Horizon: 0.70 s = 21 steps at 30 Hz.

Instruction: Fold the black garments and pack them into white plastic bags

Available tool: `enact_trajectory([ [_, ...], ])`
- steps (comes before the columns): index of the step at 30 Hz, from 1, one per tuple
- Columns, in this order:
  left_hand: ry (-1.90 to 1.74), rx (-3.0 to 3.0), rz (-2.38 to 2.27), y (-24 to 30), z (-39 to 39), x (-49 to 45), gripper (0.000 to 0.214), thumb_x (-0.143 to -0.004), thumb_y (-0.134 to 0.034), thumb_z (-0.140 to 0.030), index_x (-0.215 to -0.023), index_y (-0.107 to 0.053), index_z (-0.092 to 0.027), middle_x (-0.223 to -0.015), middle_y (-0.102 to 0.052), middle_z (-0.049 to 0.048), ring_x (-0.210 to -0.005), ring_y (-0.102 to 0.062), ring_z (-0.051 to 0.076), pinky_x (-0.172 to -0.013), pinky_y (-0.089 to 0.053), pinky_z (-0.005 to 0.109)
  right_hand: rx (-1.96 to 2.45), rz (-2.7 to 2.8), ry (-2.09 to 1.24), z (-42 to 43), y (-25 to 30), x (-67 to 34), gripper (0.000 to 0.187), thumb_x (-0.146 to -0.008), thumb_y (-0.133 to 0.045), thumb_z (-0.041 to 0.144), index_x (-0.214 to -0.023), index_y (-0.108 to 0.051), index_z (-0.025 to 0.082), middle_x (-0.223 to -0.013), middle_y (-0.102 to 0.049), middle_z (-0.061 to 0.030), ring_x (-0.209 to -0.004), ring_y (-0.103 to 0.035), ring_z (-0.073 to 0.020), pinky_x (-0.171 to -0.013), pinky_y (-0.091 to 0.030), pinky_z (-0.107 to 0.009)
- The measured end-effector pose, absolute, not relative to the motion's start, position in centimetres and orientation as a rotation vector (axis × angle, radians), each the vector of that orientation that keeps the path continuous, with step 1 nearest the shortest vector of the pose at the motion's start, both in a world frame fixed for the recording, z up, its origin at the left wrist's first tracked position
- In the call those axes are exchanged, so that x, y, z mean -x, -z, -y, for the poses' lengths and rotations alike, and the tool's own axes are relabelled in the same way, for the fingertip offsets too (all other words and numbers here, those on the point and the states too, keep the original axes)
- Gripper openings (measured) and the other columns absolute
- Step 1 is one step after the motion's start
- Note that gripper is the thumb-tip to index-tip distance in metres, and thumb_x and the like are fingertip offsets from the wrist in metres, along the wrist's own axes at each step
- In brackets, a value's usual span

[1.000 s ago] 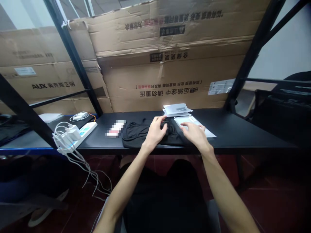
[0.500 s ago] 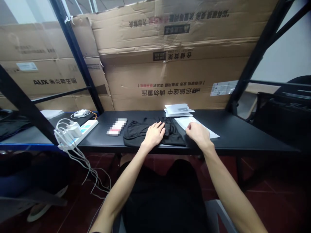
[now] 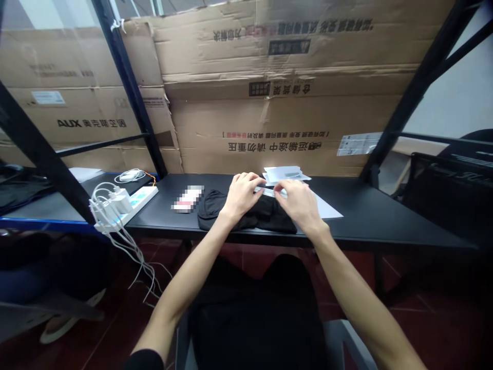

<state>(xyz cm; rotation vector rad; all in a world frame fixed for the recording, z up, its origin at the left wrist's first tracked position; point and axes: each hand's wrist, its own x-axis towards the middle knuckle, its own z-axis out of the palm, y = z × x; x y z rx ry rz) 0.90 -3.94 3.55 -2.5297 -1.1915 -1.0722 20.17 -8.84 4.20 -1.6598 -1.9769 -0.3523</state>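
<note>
A black folded cloth (image 3: 211, 208) lies at the front of the dark desk. Above it, my left hand (image 3: 242, 195) pinches one end of a narrow white strip (image 3: 265, 191), perhaps the edge of a sheet or bag. My right hand (image 3: 298, 203) pinches the other end of the same strip, a short way to the right. From under the right hand a flat white sheet (image 3: 327, 209) spreads over the desk; whether the strip belongs to it, I cannot tell. Behind the hands sits a small stack of white sheets (image 3: 283, 174).
To the left of the cloth lies a blurred-out phone-like rectangle (image 3: 188, 199). A white power strip (image 3: 134, 205) with several plugs and hanging cables stands farther left. Printed cardboard (image 3: 269, 113) walls the back, between dark metal posts (image 3: 134, 87).
My left hand has lifted off the black cloth and moved up to the white strip. My right hand has shifted left, towards the left one, and now both pinch the strip.
</note>
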Motion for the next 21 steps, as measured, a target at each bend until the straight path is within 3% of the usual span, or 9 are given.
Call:
enact_trajectory([
  [3, 0.962, 2.513, 1.292, -3.6, 3.3, -0.2, 0.024, -0.105, -0.062, -0.019, -0.113, -0.083, -0.026, -0.117, -0.079, 0.007, -0.114, -0.072, 0.027, -0.112, -0.047, 0.045, 1.576, 1.974, 0.291, 8.3, -3.7, -17.9, 0.028, -0.108, -0.051, 0.029, -0.115, -0.078, 0.025, -0.12, -0.079, -0.0082, -0.101, -0.072, -0.0287, -0.086, -0.051, -0.037],
  [7, 0.979, 2.396, 1.416, -3.5, 2.4, 1.3, 0.028, -0.105, -0.057, -0.015, -0.109, -0.083, -0.026, -0.115, -0.077, 0.0076, -0.111, -0.07, 0.026, -0.107, -0.049, 0.043, 1.449, 1.956, 0.218, 9.3, -2.7, -16.6, 0.035, -0.111, -0.048, 0.038, -0.128, -0.076, 0.026, -0.129, -0.076, -0.0081, -0.093, -0.073, -0.0255, -0.08, -0.054, -0.036],
  [11, 1.116, 2.213, 1.474, -3.8, 1.4, 1.8, 0.034, -0.106, -0.053, -0.012, -0.121, -0.081, -0.027, -0.122, -0.073, 0.0094, -0.114, -0.067, 0.028, -0.107, -0.049, 0.043, 1.504, 2.054, 0.177, 12.0, -0.9, -16.7, 0.043, -0.115, -0.043, 0.044, -0.111, -0.081, 0.025, -0.118, -0.078, -0.0089, -0.095, -0.073, -0.0249, -0.083, -0.054, -0.034],
  [14, 1.094, 2.187, 1.424, -3.5, 0.5, 0.9, 0.04, -0.108, -0.049, -0.012, -0.129, -0.079, -0.027, -0.129, -0.072, 0.0106, -0.119, -0.065, 0.029, -0.108, -0.048, 0.044, 1.611, 2.159, 0.122, 13.4, 0.8, -16.9, 0.045, -0.116, -0.041, 0.04, -0.108, -0.083, 0.025, -0.115, -0.079, -0.0098, -0.103, -0.073, -0.0255, -0.084, -0.055, -0.033],
  [18, 0.829, 2.384, 1.422, -2.1, -0.5, -1.1, 0.039, -0.106, -0.049, -0.008, -0.121, -0.082, -0.023, -0.13, -0.072, 0.0119, -0.123, -0.064, 0.03, -0.11, -0.048, 0.043, 1.705, 2.167, 0.102, 13.8, 2.3, -16.8, 0.043, -0.117, -0.039, 0.033, -0.128, -0.079, 0.024, -0.122, -0.077, -0.011, -0.112, -0.071, -0.0263, -0.086, -0.055, -0.034],
  [21, 0.65, 2.49, 1.484, -1.0, -1.0, -1.8, 0.036, -0.106, -0.052, -0.01, -0.121, -0.083, -0.022, -0.131, -0.074, 0.0114, -0.121, -0.067, 0.028, -0.111, -0.048, 0.042, 1.738, 2.133, 0.098, 13.6, 2.5, -16.6, 0.041, -0.117, -0.04, 0.031, -0.131, -0.077, 0.021, -0.122, -0.077, -0.0116, -0.113, -0.071, -0.0266, -0.087, -0.054, -0.034],
])
